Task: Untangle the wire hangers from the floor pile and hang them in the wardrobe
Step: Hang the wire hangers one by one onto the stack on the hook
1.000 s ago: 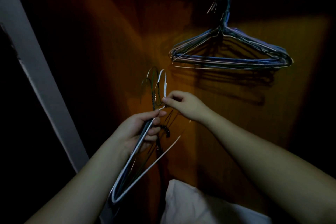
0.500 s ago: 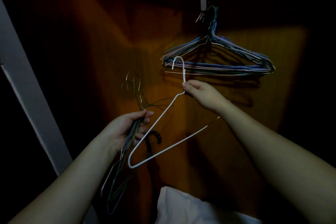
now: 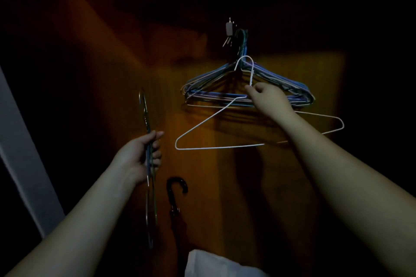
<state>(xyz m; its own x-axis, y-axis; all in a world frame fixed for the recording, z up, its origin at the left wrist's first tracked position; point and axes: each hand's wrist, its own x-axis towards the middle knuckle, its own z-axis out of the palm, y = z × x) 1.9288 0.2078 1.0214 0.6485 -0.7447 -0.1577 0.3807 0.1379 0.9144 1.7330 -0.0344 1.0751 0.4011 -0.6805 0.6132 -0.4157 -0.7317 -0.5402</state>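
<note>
Dim orange-brown wooden wardrobe interior [image 3: 139, 56], lit only at centre. One pale grey door edge [image 3: 20, 148] runs diagonally down the left side. One bunch of blue and pale wire hangers [image 3: 202, 90] hangs far right of centre from a small metal hook [image 3: 229, 29]; their exact number cannot be counted. One white wire hanger [image 3: 209, 119] is held level in front of that bunch, its hook reaching up near the bunch's necks. The right hand [image 3: 267, 99] pinches this white hanger at its neck. The left hand [image 3: 141, 157], nearer and to the left, grips a thin upright bundle of green and silver wire hangers [image 3: 148, 198], seen edge-on, count unclear. One black curved umbrella handle [image 3: 176, 186] stands near centre. One white cloth [image 3: 211, 265] lies at the near edge.
</note>
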